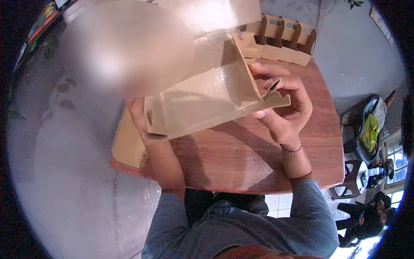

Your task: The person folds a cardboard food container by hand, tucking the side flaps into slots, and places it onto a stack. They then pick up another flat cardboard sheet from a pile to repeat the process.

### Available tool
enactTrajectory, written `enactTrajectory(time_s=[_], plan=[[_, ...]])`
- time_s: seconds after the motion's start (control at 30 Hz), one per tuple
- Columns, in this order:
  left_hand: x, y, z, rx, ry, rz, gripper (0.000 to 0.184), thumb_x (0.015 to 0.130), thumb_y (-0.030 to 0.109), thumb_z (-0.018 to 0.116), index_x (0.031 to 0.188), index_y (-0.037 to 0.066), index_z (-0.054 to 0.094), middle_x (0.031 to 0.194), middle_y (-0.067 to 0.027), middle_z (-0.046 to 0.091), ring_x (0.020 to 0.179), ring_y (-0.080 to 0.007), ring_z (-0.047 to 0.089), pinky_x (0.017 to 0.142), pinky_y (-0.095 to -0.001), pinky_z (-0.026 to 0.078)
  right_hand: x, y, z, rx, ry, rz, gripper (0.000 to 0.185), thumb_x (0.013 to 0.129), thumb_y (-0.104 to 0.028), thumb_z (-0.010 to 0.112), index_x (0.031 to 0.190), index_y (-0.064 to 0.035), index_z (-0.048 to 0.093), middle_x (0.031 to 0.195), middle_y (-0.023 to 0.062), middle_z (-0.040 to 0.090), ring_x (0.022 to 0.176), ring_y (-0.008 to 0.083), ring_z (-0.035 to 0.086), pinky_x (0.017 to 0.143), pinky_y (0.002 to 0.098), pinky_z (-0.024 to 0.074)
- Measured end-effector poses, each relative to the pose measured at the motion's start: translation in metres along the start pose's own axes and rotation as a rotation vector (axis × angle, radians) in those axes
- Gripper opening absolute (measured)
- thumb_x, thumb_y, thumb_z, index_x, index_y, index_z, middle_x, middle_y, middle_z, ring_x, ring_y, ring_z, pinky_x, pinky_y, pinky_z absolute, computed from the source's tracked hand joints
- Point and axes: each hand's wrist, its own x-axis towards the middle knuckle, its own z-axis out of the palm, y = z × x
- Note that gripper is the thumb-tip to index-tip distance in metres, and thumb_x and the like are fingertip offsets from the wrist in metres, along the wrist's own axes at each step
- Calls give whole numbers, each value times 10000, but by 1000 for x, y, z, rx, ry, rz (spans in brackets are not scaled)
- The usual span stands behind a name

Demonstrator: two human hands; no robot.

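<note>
A partly folded cardboard box (202, 97) is held tilted above the wooden table, its inside facing up. My left hand (137, 114) grips its left end; most of the fingers are hidden behind the cardboard and a blurred patch. At the right end, my right hand (286, 103) has its thumb near the lower edge and its fingers curled around the side wall and a small raised flap. A red and dark bracelet is on the right wrist.
Several folded cardboard carriers (284, 41) stand in a row at the table's back right. A flat cardboard piece (129, 140) lies on the wooden table (319, 146) at the left. Beyond the table's right edge are a dark stool (353, 179) and people (366, 218).
</note>
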Motion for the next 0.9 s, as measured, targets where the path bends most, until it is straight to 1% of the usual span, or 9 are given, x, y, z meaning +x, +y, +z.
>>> enactTrajectory(time_s=[0.17, 0.27, 0.33, 0.37, 0.47, 0.6, 0.67, 0.8, 0.9], plan=[[7, -3, -3, 107, -2, -115, 232, 876, 46, 647, 829, 66, 421, 986, -134, 648, 774, -149, 658, 641, -258, 555, 1, -6, 2, 30, 34, 38, 358, 647, -83, 861, 854, -29, 574, 1166, 195, 607, 1119, 279, 575, 962, 391, 442], [10, -10, -15, -34, -133, -90, 194, 899, 87, 630, 857, 64, 441, 993, -122, 647, 817, -134, 649, 688, -234, 544, 6, -8, -2, 0, -58, 75, 350, 624, -96, 877, 752, -46, 555, 1104, 160, 601, 1074, 263, 575, 941, 371, 438], [7, -8, 1, 17, -122, -79, 147, 906, 91, 609, 912, 47, 470, 1017, -121, 641, 846, -121, 637, 714, -217, 533, 8, -8, -3, -156, 16, 5, 370, 618, -101, 883, 680, -60, 521, 884, 86, 608, 827, 171, 586, 744, 290, 471], [6, -5, 12, 67, -110, -65, 124, 912, 95, 589, 966, 30, 498, 1042, -120, 634, 875, -107, 625, 740, -201, 522, 6, -8, -4, -156, 18, 5, 370, 618, -101, 883, 680, -60, 521, 884, 86, 608, 827, 171, 586, 744, 290, 471], [8, 11, 33, 295, 52, -300, 213, 903, 73, 544, 1098, -9, 518, 1102, -117, 615, 955, -123, 609, 805, -204, 503, 4, -2, -6, -353, 142, 19, 377, 676, -96, 846, 603, -63, 478, 546, -4, 459, 472, 87, 388, 430, 244, 292], [13, 6, 14, 394, -127, -349, 270, 938, 103, 504, 1178, -19, 511, 1161, -130, 599, 1024, -159, 606, 865, -250, 493, 2, -7, -17, -479, -5, 43, 342, 731, -71, 780, 601, -56, 464, 557, 35, 447, 464, 125, 410, 438, 263, 306], [11, 4, 23, 348, -159, -342, 297, 971, 186, 519, 1200, -3, 510, 1168, -128, 603, 1046, -180, 601, 905, -272, 467, 7, -15, -15, -475, -147, -11, 357, 682, 45, 728, 566, -54, 405, 548, 82, 516, 454, 175, 488, 448, 268, 346], [13, 4, 30, 522, -59, -475, 336, 967, 246, 557, 1199, 3, 528, 1116, -125, 626, 1026, -174, 600, 925, -282, 452, 6, -5, -17, -540, -253, -200, 299, 593, 5, 715, 585, -61, 424, 565, 72, 472, 472, 248, 487, 436, 313, 360], [8, 8, 31, 819, 32, -223, 303, 947, 244, 595, 1132, 4, 581, 1074, -113, 647, 1008, -169, 601, 930, -289, 446, 6, -8, -9, -643, -345, -250, 244, 574, -48, 690, 605, -71, 449, 607, 64, 465, 516, 232, 518, 441, 333, 377]])
